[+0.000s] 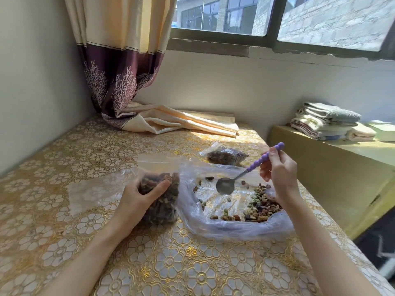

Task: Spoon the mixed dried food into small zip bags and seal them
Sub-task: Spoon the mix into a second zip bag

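Observation:
My left hand (139,199) grips a small zip bag (162,201) stuffed with mixed dried food, standing on the table. My right hand (280,169) holds a spoon (225,185) by its purple beaded handle; the metal bowl looks empty and hangs over a large clear plastic bag (224,227) spread open on the table. A heap of mixed dried food (260,207) lies in that bag's right part, with loose pieces scattered to the left. Another filled small bag (224,155) lies farther back on the table.
The table wears a gold floral cloth (171,263). Empty clear bags (89,193) lie left of my left hand. A curtain (171,122) drapes onto the far table. Folded towels (327,120) sit on a yellow ledge at right. The table's right edge drops off.

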A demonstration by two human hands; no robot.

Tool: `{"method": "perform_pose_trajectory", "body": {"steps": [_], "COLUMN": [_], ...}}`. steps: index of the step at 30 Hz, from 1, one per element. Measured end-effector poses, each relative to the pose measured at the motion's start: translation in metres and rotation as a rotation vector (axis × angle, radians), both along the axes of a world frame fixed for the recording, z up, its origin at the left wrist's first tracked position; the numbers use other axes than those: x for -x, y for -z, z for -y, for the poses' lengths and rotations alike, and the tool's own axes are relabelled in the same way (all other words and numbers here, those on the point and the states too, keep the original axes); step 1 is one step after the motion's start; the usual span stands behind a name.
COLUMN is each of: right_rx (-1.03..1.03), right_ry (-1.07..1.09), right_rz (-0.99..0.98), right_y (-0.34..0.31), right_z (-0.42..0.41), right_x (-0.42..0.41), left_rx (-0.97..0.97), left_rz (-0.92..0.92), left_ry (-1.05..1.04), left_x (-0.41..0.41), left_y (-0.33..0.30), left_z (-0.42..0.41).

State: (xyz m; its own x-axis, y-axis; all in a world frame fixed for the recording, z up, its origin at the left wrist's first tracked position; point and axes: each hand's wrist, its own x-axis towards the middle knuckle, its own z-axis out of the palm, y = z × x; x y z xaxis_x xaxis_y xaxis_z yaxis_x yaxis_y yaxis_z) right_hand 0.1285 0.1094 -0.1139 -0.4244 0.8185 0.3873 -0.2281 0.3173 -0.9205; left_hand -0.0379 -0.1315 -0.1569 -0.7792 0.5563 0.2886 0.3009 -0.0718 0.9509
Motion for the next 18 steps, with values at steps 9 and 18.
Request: {"method": "perform_pose_trajectory", "body": {"steps": [9, 18], "right_rx": [-0.032, 0.017], "right_ry": [-0.015, -0.081], "right_rz": [0.141, 0.219], "right_y": [0.011, 0.019], "right_z": [-0.014, 0.003], "right_x": [-0.016, -0.019], "left_rx": [0.013, 0.033], "left_rz": [-0.075, -0.116], "left_ry": [-0.074, -0.086], "left_x": [-0.005, -0.005], "left_y": [-0.005, -0.005], "left_z": [0.0, -0.002]}}
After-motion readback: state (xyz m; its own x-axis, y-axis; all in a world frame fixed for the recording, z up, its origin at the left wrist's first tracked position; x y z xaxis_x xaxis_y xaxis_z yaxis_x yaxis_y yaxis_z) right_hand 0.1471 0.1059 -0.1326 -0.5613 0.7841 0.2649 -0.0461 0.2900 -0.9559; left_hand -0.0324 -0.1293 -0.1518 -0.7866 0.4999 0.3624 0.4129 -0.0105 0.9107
